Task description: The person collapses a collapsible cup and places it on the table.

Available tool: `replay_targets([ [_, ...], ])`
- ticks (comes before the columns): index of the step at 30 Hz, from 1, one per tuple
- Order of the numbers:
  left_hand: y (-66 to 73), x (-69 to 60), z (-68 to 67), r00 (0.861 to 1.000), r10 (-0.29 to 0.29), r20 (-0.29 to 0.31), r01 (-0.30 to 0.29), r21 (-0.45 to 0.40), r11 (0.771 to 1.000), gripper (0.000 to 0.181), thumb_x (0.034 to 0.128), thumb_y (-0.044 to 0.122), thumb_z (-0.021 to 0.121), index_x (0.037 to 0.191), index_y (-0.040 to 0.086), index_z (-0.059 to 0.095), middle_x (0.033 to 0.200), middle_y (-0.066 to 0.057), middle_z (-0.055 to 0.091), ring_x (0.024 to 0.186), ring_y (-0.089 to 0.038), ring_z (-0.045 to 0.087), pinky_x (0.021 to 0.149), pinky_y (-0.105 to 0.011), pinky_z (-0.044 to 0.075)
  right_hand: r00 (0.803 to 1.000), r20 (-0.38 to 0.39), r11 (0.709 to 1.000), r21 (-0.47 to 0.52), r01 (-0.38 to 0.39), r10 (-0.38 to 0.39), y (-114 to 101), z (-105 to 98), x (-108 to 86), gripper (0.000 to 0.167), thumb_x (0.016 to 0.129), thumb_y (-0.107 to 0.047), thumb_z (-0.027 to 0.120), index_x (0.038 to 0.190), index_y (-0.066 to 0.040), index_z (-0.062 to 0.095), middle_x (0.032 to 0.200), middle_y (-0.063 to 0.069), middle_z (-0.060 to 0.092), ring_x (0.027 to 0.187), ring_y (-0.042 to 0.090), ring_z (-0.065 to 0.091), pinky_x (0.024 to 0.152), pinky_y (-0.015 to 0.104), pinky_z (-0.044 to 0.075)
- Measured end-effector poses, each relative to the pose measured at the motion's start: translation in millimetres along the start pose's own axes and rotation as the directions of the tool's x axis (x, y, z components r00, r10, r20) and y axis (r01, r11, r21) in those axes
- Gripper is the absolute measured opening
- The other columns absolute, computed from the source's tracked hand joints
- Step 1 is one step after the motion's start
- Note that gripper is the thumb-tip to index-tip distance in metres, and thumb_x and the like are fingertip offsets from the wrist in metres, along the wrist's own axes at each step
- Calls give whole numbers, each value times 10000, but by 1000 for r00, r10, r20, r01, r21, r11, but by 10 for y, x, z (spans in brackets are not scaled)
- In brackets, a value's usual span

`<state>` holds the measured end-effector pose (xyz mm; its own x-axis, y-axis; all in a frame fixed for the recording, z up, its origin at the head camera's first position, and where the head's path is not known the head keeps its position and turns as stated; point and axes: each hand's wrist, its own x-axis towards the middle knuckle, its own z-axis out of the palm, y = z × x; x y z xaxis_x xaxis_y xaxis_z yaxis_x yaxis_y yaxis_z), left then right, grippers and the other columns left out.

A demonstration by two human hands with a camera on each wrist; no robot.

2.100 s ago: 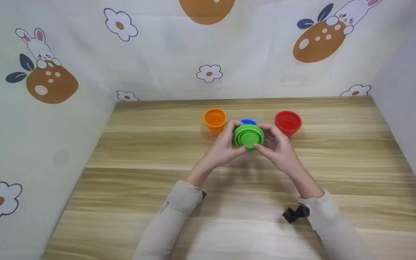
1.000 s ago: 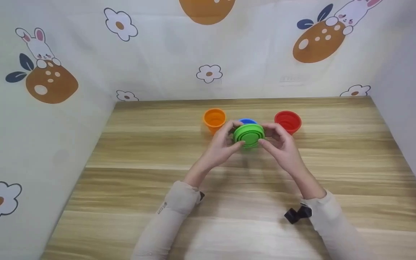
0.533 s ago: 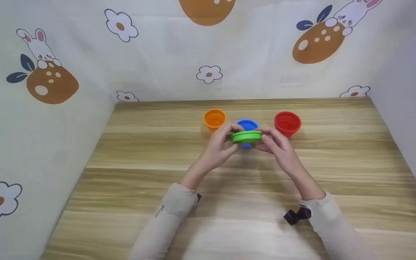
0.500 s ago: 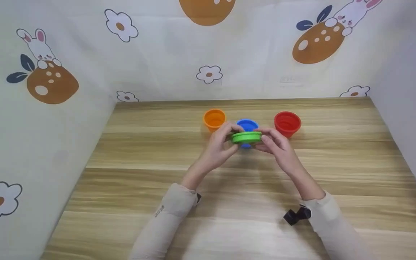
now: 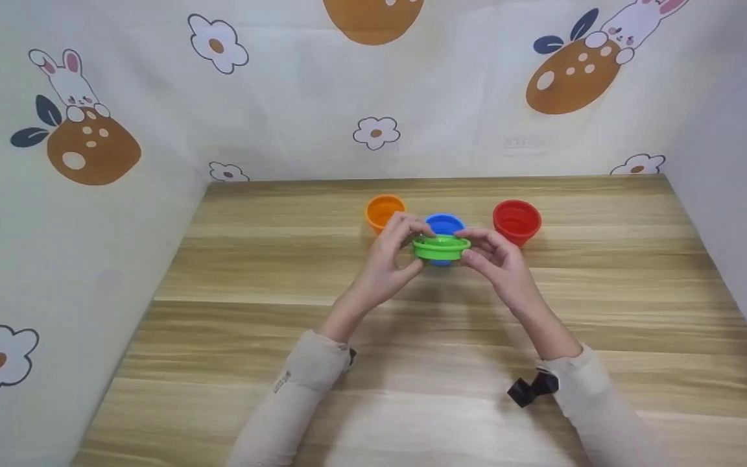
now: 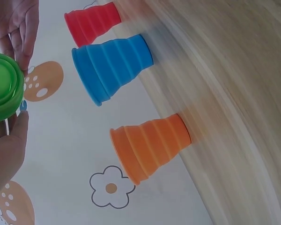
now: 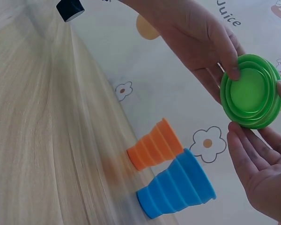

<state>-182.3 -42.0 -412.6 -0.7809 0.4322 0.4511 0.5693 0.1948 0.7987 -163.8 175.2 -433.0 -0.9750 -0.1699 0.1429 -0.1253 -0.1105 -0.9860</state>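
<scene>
Fingers point(image 5: 415, 227) of the left hand point(image 5: 383, 263): bent, clamped with the thumb on one green cup point(image 5: 441, 251), at its left side. Fingers of the right hand point(image 5: 508, 267): bent likewise, pinching the same cup at its right side, thumb nearer the person, fingertips at the farther edge. Green cup: collapsed flat, its rings nested one within another; held between the two hands, raised off the table point(image 5: 250, 259), touching neither it nor the standing cups. In the right wrist view its round, stepped face shows, with the left thumb lapped over the rim, the right thumb at the opposite edge and the right fingertips along the lower edge. Blue cup point(image 5: 445, 224): extended, upright on the table, beyond the green one and partly hidden by it in the head view. Orange cup point(image 5: 381, 209): extended, upright, to the left of the blue, partly behind the left fingers in that view, yet apart from them in the left wrist view. Red cup point(image 5: 517, 220): upright, extended, to the right of the blue, beyond the right hand. Sleeves point(image 5: 308, 366): two, pale. Black device point(image 5: 524, 391): one, at the right cuff. Wall covering point(image 5: 296, 110): pale, printed with flowers, rabbits and brown fruit.
</scene>
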Motion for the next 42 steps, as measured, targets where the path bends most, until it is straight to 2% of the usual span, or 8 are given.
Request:
replay_targets([
  [6, 3, -16, -67, 999, -41, -14, 39, -87, 995, 394, 868, -71, 677, 1223, -26, 513, 1336, -222, 433, 1271, -296, 515, 1131, -337, 449, 998, -49, 999, -38, 30, -31, -8, -4, 2, 355, 932, 32, 606, 1284, 50, 571, 1182, -24, 688, 1065, 133, 676, 919, 252, 582],
  [12, 0, -29, -127, 997, -83, 1, 82, -137, 987, 516, 852, 18, 757, 1278, -36, 472, 1350, -155, 481, 1266, -298, 539, 1128, -356, 457, 994, -37, 994, -22, 105, -106, -9, -5, 7, 372, 917, 57, 614, 1283, 79, 554, 1186, -19, 686, 1066, 131, 675, 915, 233, 576],
  [19, 2, -46, -149, 979, -201, 33, 203, -180, 963, 592, 882, 127, 754, 1365, -4, 438, 1399, -152, 524, 1296, -261, 536, 1148, -371, 436, 989, -33, 989, -10, 147, -147, -2, -13, 6, 394, 903, 80, 627, 1285, 103, 534, 1189, -34, 684, 1100, 112, 672, 945, 220, 562],
  [24, 1, -65, -150, 968, -242, 65, 250, -187, 950, 579, 909, 146, 727, 1384, 6, 427, 1427, -156, 518, 1339, -259, 518, 1147, -346, 435, 988, -22, 988, -8, 155, -156, -4, -6, 7, 422, 891, 84, 644, 1291, 121, 514, 1191, -53, 680, 1107, 105, 669, 951, 227, 562],
  [30, -20, -73, -154, 967, -246, 72, 256, -206, 945, 575, 910, 117, 721, 1387, -14, 428, 1425, -168, 518, 1353, -267, 510, 1152, -334, 428, 987, -10, 987, -16, 160, -160, -10, 3, 8, 459, 868, 108, 661, 1299, 130, 505, 1199, -72, 675, 1131, 92, 655, 985, 226, 545],
  [42, -17, -105, -186, 973, -224, 55, 231, -203, 952, 586, 878, 107, 754, 1372, 4, 456, 1407, -164, 542, 1340, -263, 524, 1145, -342, 438, 981, 50, 982, 19, 186, -187, 1, 14, 20, 528, 857, 107, 674, 1344, 126, 473, 1257, -39, 659, 1156, 124, 651, 1001, 272, 547],
])
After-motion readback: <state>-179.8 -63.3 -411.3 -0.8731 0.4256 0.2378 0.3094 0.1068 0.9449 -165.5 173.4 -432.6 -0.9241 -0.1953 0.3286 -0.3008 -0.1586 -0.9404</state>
